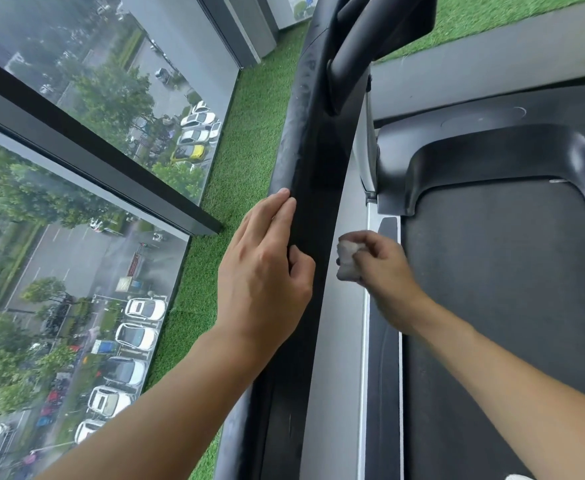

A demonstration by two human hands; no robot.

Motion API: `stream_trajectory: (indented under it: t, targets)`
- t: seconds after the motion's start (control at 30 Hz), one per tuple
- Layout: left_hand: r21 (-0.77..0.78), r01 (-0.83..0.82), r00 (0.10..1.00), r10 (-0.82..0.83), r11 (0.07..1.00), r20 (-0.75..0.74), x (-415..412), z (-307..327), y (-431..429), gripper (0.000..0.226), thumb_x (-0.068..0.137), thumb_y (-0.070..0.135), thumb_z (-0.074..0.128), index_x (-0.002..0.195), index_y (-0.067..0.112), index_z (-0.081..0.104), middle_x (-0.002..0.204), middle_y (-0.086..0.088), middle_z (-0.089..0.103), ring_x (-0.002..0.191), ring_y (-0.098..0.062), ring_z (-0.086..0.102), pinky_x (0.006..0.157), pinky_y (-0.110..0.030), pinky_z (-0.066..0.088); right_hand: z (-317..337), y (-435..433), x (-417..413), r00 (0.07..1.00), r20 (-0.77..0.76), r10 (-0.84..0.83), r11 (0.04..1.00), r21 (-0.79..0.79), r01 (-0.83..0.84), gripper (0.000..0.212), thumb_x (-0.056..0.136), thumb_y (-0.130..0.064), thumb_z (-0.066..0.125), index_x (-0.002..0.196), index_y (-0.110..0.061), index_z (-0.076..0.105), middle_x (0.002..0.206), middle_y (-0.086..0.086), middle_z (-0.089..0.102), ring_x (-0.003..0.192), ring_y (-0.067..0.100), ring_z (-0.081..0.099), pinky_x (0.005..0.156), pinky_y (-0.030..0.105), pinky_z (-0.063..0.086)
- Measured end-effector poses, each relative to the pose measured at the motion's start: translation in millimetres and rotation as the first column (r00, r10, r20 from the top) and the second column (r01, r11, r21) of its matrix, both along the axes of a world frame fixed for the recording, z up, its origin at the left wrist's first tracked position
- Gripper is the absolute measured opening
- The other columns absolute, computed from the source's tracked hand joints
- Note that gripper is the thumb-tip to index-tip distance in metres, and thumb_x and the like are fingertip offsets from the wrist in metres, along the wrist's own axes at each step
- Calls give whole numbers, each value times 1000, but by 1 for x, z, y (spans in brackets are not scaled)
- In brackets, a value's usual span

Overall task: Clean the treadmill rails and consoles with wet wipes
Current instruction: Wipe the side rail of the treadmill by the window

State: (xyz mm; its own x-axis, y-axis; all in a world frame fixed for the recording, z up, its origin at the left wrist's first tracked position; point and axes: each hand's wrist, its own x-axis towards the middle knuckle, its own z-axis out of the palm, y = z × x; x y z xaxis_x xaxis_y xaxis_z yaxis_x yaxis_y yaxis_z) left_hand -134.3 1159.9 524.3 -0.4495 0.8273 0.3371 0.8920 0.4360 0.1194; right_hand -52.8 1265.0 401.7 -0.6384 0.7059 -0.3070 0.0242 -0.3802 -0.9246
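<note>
Nearest, the left hand (266,268) lay against the outer edge of the black handrail (313,161). Its fingers were straight along the rail and its thumb was bent onto the top face, so it clasped nothing. The right hand (381,268) was apart from it on the rail's inner side, clenched round a crumpled wet wipe (348,259). The wipe sat above the silver side rail (336,341), and contact with the handrail could not be confirmed.

Further along, the handrail showed greyish smearing. The step in hand was judged to be wiping this rail. It would be done well by unfolding the wipe to a fresh face, pressing it flat and drawing long overlapping passes toward the smeared stretch, with the left hand steadying.

Beyond lay the treadmill belt (498,306), the motor cover (491,157) and artificial turf (246,133).
</note>
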Motion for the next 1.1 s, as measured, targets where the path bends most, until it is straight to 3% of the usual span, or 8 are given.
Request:
stream_trajectory:
  t: [0.07, 0.13, 0.27, 0.4, 0.6, 0.7, 0.83, 1.1]
  targets:
    - [-3, -3, 1000, 3, 1000, 2, 0, 0, 0, 53, 83, 8, 54, 135, 0, 57, 139, -7, 57, 131, -20, 48, 110, -14, 28, 12, 6, -1, 992, -126, 27, 995, -89, -39, 30, 89, 1, 44, 96, -20, 64, 95, 7, 62, 79, 21, 59, 65, 31, 52]
    - [-7, 1, 1000, -1, 1000, 3, 0, 0, 0, 53, 83, 8, 54, 136, 0, 56, 140, -6, 56, 132, -20, 48, 109, -14, 28, 24, 4, -6, 978, -191, 89, 994, -47, -100, 24, 89, -7, 49, 101, -26, 57, 101, 8, 59, 74, 17, 55, 66, 31, 48]
    - [-9, -3, 1000, 3, 1000, 6, 0, 0, 0, 54, 83, 9, 54, 136, 1, 56, 141, -6, 56, 132, -20, 48, 108, -18, 31, 37, 0, -20, 997, -81, 4, 984, 177, 10, 13, 97, -8, 49, 106, -17, 53, 108, 12, 59, 85, 22, 62, 68, 29, 55]
    - [-19, -13, 1000, 13, 1000, 5, 1, -1, 0, 54, 83, 12, 53, 137, 2, 56, 142, -4, 55, 132, -19, 49, 107, -23, 36, 37, -9, -23, 987, -14, -160, 858, 492, 146, 13, 94, -6, 54, 101, -14, 63, 105, 8, 61, 90, 11, 57, 75, 9, 45]
    - [-121, 22, 999, -19, 992, 30, 7, 17, -7, 64, 84, 22, 40, 144, 0, 47, 151, -7, 45, 140, -20, 39, 115, -21, 24, 41, -39, -8, 987, -105, -121, 678, 717, 159, 30, 93, -12, 57, 117, 3, 66, 113, 9, 58, 98, 7, 53, 89, 4, 39]
    - [-107, 33, 999, -34, 994, -9, 9, 16, -24, 57, 83, 15, 46, 136, -4, 53, 140, -12, 53, 131, -26, 48, 112, -21, 27, 45, -31, -11, 983, -118, -144, 666, 723, 184, 30, 91, -13, 59, 116, 1, 68, 108, 11, 59, 93, 9, 54, 86, 5, 40]
    - [-19, 15, 1000, -15, 1000, 9, 8, 0, -31, 54, 87, 19, 41, 134, -5, 55, 137, -15, 57, 128, -27, 52, 112, -25, 31, 46, -32, -12, 959, -178, -222, 664, 693, 283, 14, 87, -8, 63, 96, -6, 73, 87, 6, 66, 75, 12, 58, 70, 26, 49]
    - [36, -1, 1000, 0, 999, 12, 11, -1, -30, 54, 88, 21, 40, 133, -3, 57, 137, -13, 59, 128, -24, 52, 111, -20, 28, 46, -33, -12, 959, -205, -194, 595, 753, 281, 14, 83, 4, 62, 89, -3, 72, 85, 9, 63, 74, 9, 54, 71, 14, 45]
